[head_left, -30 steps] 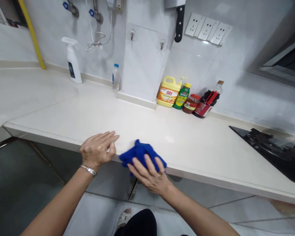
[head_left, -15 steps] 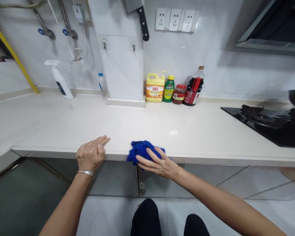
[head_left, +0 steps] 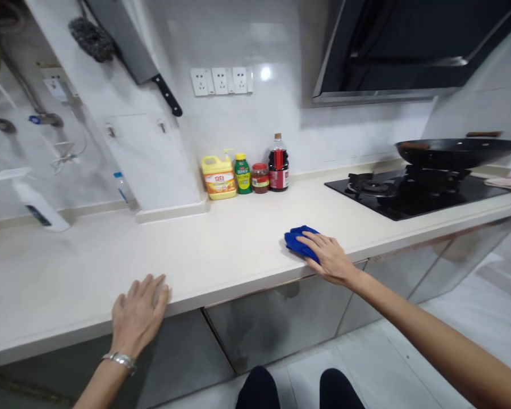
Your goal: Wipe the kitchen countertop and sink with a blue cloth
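Note:
A bunched blue cloth (head_left: 300, 241) lies on the white countertop (head_left: 238, 244) near its front edge. My right hand (head_left: 329, 258) grips it from above, fingers bent over it and pressing it to the surface. Farther left, my left hand (head_left: 138, 312) rests at the counter's front edge with its fingers spread and nothing in it. A silver bracelet (head_left: 120, 360) circles the left wrist.
Along the wall stand a yellow detergent jug (head_left: 220, 179), a green bottle (head_left: 242, 175), a red-lidded jar (head_left: 260, 179) and a dark sauce bottle (head_left: 278, 165). A spray bottle (head_left: 36, 201) stands left. Right is a black gas stove (head_left: 400, 199) with a wok (head_left: 455, 153). A cleaver (head_left: 132, 45) hangs above.
My right hand has carried the blue cloth rightward along the counter toward the stove. The fingers of my left hand have spread at the edge. The view has turned right, showing the wok.

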`<action>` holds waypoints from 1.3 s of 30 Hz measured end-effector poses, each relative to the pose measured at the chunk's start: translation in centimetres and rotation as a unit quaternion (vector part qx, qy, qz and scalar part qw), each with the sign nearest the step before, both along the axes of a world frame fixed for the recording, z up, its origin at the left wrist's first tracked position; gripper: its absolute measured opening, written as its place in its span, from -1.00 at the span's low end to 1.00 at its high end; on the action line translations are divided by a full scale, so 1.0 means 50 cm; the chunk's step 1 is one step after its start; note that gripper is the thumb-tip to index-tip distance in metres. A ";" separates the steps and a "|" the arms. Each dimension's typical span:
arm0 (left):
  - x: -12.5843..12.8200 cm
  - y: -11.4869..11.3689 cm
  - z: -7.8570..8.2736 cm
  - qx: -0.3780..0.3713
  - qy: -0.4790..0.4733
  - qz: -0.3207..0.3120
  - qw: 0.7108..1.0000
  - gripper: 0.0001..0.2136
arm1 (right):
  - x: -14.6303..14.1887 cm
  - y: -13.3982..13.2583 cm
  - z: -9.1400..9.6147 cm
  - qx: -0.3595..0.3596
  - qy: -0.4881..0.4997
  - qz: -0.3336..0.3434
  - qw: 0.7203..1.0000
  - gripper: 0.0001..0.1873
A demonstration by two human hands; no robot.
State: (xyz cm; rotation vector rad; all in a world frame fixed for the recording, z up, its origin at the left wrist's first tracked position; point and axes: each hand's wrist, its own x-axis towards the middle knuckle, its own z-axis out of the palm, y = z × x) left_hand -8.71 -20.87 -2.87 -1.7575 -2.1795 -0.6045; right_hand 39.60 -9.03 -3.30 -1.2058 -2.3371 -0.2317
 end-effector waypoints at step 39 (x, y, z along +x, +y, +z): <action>-0.197 0.210 0.076 -0.125 0.004 0.073 0.989 -0.35 | 0.201 0.173 -0.023 -0.122 0.081 -0.304 0.941 -0.67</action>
